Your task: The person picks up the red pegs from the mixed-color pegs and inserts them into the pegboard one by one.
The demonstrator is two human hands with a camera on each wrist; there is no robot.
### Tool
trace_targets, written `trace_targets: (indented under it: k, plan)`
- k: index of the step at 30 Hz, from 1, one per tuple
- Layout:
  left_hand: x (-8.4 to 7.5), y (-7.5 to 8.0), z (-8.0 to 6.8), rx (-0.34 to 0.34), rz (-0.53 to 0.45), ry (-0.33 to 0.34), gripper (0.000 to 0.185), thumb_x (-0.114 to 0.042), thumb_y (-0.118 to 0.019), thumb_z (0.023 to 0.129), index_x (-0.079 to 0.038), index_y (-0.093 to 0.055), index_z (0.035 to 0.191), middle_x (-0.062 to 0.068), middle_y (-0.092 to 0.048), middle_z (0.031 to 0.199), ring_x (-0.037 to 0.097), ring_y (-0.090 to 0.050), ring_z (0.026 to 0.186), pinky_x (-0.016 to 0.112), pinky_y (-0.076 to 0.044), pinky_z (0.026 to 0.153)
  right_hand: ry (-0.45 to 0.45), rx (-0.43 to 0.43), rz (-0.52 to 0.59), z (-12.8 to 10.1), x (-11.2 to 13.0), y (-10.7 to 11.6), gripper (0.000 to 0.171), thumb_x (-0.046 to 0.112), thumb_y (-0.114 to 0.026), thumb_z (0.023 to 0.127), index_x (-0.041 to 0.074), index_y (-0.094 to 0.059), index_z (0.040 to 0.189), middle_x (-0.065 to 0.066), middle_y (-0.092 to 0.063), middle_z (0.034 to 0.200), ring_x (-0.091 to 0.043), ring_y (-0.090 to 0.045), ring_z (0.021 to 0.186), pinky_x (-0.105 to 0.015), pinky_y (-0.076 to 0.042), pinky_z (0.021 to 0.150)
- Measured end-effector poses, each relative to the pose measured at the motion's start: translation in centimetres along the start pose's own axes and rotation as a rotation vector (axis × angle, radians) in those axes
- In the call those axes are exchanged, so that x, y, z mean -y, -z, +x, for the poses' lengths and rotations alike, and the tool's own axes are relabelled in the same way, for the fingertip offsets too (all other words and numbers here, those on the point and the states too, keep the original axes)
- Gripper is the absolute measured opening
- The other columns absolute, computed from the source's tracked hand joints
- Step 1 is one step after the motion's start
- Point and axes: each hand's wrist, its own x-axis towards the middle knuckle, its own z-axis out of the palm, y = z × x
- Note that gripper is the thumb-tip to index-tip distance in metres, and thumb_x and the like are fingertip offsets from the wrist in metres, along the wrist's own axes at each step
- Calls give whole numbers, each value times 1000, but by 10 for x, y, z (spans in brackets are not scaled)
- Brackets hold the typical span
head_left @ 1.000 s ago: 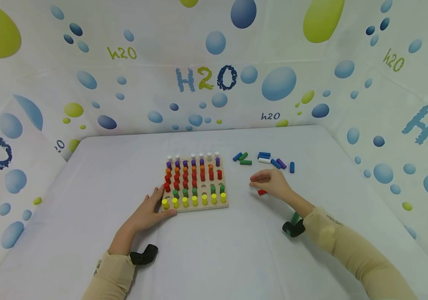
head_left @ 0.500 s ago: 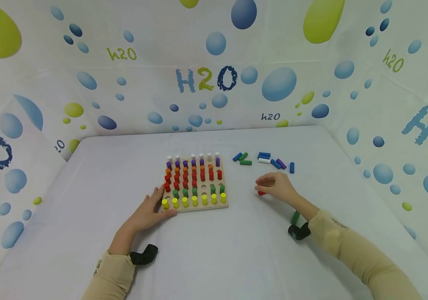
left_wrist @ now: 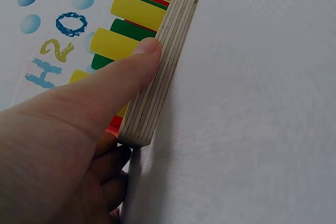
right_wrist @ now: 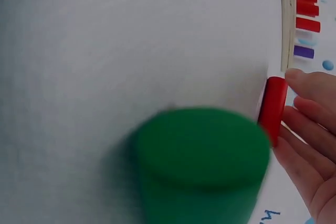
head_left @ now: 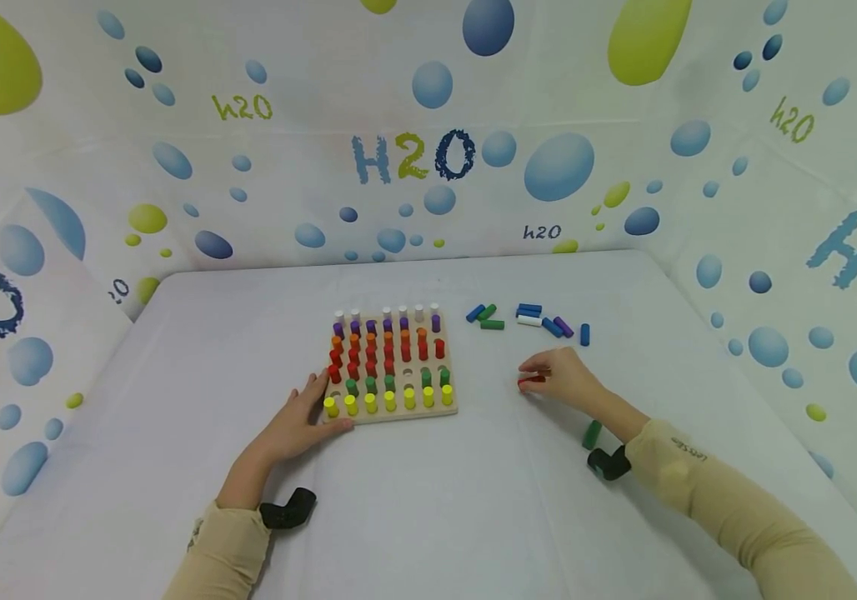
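Note:
A wooden pegboard carries rows of coloured pegs; several of its holes show bare. My left hand holds its near left corner, thumb along the front edge and fingers at the left side. In the left wrist view the thumb rests against the layered edge, near the yellow pegs. To the right of the board, my right hand has its fingers and thumb around a red peg, low at the tabletop. A green peg lies close to the right wrist camera.
Loose blue, green, white and purple pegs lie behind the right hand, among them a white peg and a blue peg. The same green peg lies beside the right wrist camera. Patterned cloth backs the white table.
My right hand has moved a little to the right and closed its fingers and thumb around the red peg. My left hand and the pegboard have stayed in place.

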Motion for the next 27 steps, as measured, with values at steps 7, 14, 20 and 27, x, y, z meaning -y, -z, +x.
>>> trace_targets:
  k: [7, 14, 20, 27]
  plan:
    - [0, 0, 1, 2, 5, 3, 101, -56, -62, 79, -5, -8, 147, 24, -8, 149, 39, -2, 137, 55, -2, 108, 39, 71, -131, -1, 0, 0, 24, 11, -71, 79, 1, -69, 101, -10, -68, 95, -21, -61, 84, -35, -53, 77]
    - [1, -1, 1, 1, 2, 7, 101, -56, -62, 78, -5, -9, 147, 23, -8, 149, 38, -2, 137, 54, -2, 109, 77, 79, -191, -1, 2, -1, 20, 9, -70, 80, 0, -70, 98, -9, -69, 91, -21, -63, 82, -34, -54, 76]
    - [3, -2, 2, -4, 7, 5, 102, -57, -62, 77, -6, -9, 147, 22, -9, 150, 36, -3, 137, 53, -2, 109, 128, 102, -274, 1, 6, -2, 16, 6, -69, 80, -1, -70, 94, -10, -69, 88, -23, -64, 83, -34, -54, 76]
    - [3, -3, 2, -7, 7, -6, 102, -56, -63, 77, -5, -8, 147, 22, -10, 150, 35, -4, 138, 51, -2, 110, 128, 78, -218, -1, 6, -3, 15, 5, -70, 79, 0, -70, 94, -8, -69, 87, -21, -64, 81, -33, -54, 75]
